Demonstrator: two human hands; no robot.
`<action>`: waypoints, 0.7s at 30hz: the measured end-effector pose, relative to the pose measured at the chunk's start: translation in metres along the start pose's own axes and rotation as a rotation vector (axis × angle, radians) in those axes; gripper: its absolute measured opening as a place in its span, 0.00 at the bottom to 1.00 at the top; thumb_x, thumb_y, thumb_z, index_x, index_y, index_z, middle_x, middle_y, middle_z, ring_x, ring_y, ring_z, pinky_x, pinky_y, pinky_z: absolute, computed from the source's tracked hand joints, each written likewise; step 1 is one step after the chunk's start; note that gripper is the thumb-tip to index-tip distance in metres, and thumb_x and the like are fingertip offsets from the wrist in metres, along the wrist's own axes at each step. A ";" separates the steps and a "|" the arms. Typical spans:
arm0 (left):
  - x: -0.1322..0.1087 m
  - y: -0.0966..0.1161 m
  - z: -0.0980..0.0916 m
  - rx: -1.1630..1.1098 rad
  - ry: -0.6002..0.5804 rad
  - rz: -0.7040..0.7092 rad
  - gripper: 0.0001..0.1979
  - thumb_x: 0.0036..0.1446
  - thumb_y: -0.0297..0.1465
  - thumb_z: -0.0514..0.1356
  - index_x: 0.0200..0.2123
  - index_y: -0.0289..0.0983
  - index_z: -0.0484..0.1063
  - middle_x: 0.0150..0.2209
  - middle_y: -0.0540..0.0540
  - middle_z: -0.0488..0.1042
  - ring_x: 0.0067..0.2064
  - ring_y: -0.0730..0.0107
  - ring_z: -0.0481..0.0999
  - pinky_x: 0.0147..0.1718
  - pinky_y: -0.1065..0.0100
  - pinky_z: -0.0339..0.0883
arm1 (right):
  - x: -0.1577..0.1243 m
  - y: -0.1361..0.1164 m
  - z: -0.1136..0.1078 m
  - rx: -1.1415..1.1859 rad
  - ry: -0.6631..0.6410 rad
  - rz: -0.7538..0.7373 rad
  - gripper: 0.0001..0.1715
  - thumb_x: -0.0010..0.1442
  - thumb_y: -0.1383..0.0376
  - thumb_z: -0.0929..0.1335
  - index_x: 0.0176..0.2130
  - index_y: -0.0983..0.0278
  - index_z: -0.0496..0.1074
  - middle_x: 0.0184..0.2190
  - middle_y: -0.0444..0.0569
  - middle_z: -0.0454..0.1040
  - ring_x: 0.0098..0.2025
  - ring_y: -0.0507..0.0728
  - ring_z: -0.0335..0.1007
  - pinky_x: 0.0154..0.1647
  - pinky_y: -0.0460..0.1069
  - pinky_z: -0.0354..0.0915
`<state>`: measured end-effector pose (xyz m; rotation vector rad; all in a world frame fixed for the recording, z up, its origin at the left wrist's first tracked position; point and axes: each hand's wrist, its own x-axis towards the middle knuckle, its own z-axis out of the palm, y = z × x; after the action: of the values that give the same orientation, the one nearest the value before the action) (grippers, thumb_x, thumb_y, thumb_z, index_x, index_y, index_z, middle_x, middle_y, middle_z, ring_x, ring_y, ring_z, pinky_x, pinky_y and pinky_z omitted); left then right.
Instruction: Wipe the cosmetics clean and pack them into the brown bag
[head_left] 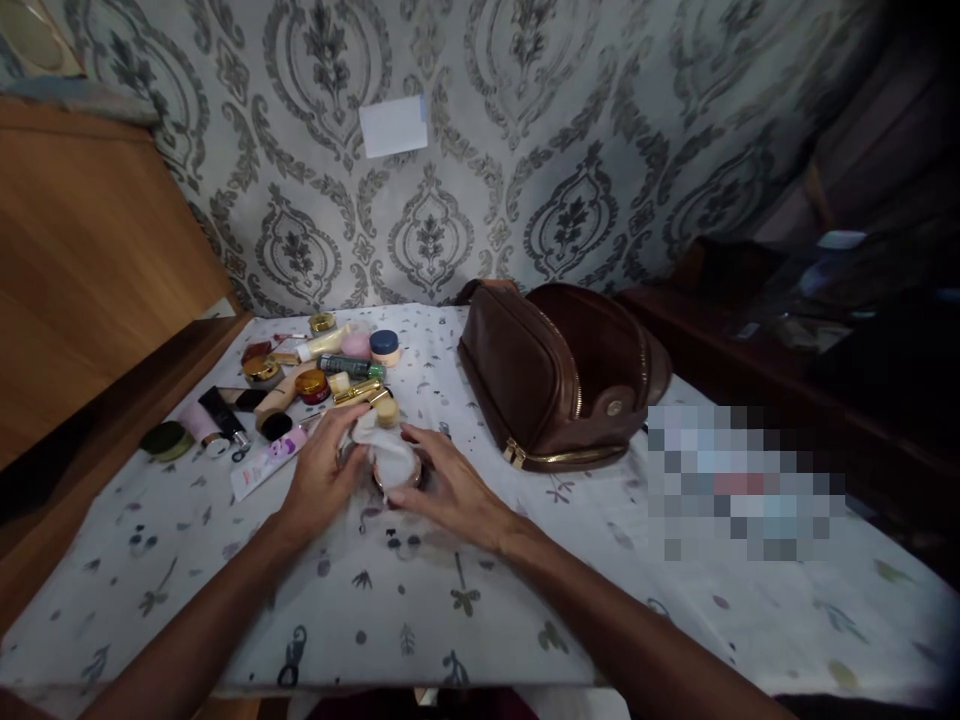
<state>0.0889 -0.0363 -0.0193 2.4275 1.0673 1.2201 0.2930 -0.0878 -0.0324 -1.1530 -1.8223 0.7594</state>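
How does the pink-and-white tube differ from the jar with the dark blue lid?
Shape: the pink-and-white tube is long and slim; the blue-lidded jar is short and round.
Pose: the tube lies flat, while the jar stands upright.
Place: the tube is close to the left hand; the jar sits farther back.
Both rest on the patterned tablecloth.
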 end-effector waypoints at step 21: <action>-0.009 0.022 -0.001 -0.261 0.011 -0.255 0.05 0.58 0.31 0.59 0.39 0.38 0.71 0.35 0.48 0.78 0.37 0.66 0.78 0.34 0.70 0.69 | -0.005 -0.012 0.012 -0.136 0.218 -0.386 0.09 0.62 0.66 0.68 0.30 0.62 0.68 0.29 0.46 0.69 0.36 0.56 0.64 0.39 0.52 0.63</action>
<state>0.0953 -0.0579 -0.0131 2.0247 1.1031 1.2035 0.2786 -0.0973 -0.0302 -0.8879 -1.8532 0.2810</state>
